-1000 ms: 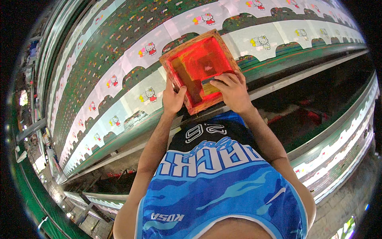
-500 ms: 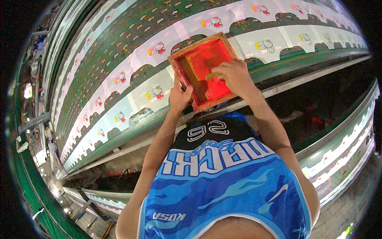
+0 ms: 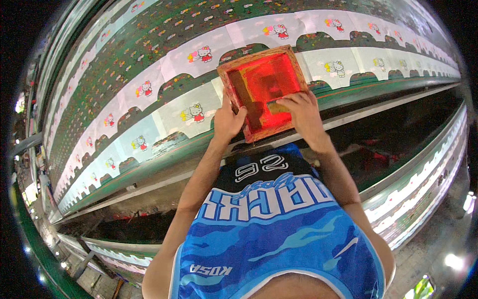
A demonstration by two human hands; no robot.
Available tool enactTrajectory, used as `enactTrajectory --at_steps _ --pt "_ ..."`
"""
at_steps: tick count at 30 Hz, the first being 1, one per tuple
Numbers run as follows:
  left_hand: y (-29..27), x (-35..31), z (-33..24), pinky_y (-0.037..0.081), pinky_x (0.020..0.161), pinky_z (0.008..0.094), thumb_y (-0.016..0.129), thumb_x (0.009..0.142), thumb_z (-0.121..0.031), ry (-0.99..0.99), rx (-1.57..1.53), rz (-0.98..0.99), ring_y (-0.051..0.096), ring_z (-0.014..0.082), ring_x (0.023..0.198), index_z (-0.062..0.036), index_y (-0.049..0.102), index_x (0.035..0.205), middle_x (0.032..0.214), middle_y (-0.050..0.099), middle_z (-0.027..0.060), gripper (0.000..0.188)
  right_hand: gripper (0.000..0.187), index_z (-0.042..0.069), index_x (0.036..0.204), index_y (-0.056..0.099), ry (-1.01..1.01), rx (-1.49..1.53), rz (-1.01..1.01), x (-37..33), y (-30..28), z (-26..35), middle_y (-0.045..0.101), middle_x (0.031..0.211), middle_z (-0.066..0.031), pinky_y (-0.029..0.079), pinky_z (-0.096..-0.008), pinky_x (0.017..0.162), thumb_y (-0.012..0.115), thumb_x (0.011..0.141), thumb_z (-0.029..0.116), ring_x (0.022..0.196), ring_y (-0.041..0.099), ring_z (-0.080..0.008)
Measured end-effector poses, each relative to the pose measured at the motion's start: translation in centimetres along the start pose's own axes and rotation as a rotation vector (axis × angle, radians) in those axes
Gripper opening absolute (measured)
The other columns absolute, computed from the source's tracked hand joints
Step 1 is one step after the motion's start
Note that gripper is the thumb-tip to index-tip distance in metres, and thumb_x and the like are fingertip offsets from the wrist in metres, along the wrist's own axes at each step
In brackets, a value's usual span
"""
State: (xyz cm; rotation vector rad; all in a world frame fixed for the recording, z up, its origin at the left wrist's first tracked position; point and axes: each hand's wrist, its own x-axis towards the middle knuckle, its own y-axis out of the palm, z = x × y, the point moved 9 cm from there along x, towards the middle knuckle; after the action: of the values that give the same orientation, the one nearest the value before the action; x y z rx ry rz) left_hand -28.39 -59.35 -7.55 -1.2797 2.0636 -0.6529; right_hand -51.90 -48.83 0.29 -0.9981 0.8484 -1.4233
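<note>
A wooden printing screen frame [image 3: 234, 64] sits tilted over the printed sheets, its inside coated with bright red ink. At its left side, my left hand [image 3: 229, 119] grips the rim, thumb on top and fingers along the outer side. My right hand [image 3: 304, 113] reaches over the right rim into the frame. Its fingers are closed on a small olive-coloured squeegee [image 3: 277, 106], which rests on the red mesh near the right-hand near corner. The squeegee's lower edge and what lies beneath the frame are hidden.
Pale scalloped sheets with a red-and-yellow cartoon cat print [image 3: 193, 113] lie in rows along a long green table [image 3: 172, 85]. A light rail [image 3: 366, 105] runs along its near edge. Beyond a dark gap, another row of printed sheets [image 3: 408, 219] stands at the right.
My right hand and the squeegee have moved slightly toward the near side of the frame. My left hand keeps its hold on the rim. The whole view has shifted a little.
</note>
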Motion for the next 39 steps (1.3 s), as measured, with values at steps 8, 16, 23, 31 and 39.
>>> enactTrajectory --at_steps 8,16,23,31,39 --pt "-0.4 0.0 -0.1 0.060 0.071 0.0573 0.075 0.097 -0.033 0.004 -0.066 0.020 0.078 0.0470 0.080 -0.0137 0.018 0.181 0.092 0.080 0.0248 0.103 0.047 0.020 0.134 0.080 -0.019 0.087 -0.006 -0.8 -1.1 -0.1 0.073 0.134 -0.0007 0.035 -0.0630 0.128 0.069 0.092 0.002 0.132 0.064 -0.0276" --pt "4.6 1.9 -9.5 0.060 0.066 0.0493 0.075 0.099 -0.023 0.156 -0.171 -0.038 0.077 0.0411 0.070 -0.0051 0.020 0.178 0.085 0.079 0.0228 0.097 0.046 0.024 0.131 0.080 -0.046 0.006 -0.143 -2.8 -5.9 -7.8 0.071 0.133 0.0020 0.034 -0.0686 0.127 0.073 0.088 0.008 0.130 0.064 -0.0268" --pt "15.1 6.0 -20.1 0.062 0.069 0.0514 0.075 0.097 -0.023 0.142 -0.191 0.011 0.080 0.0431 0.078 -0.0071 0.018 0.179 0.093 0.081 0.0262 0.101 0.045 0.027 0.130 0.081 -0.012 -0.080 -0.172 -5.2 -10.7 -21.8 0.072 0.132 0.0019 0.036 -0.0694 0.126 0.072 0.089 0.010 0.128 0.065 -0.0258" --pt "17.3 6.5 -21.2 0.066 0.080 0.0466 0.076 0.098 -0.020 0.197 -0.201 -0.039 0.085 0.0379 0.089 -0.0077 0.020 0.180 0.108 0.084 0.0244 0.100 0.045 0.027 0.131 0.081 -0.029 0.006 -0.160 -5.6 -10.2 -25.5 0.071 0.133 0.0024 0.035 -0.0690 0.128 0.072 0.090 0.009 0.130 0.065 -0.0251" --pt "17.4 6.0 -21.5 0.065 0.087 0.0504 0.077 0.100 -0.034 -0.087 -0.100 0.056 0.084 0.0421 0.099 -0.0105 0.026 0.180 0.113 0.084 0.0245 0.098 0.043 0.027 0.131 0.080 -0.070 -0.010 -0.102 -5.7 -10.6 -25.8 0.071 0.131 0.0020 0.033 -0.0718 0.129 0.074 0.090 0.015 0.132 0.064 -0.0258"
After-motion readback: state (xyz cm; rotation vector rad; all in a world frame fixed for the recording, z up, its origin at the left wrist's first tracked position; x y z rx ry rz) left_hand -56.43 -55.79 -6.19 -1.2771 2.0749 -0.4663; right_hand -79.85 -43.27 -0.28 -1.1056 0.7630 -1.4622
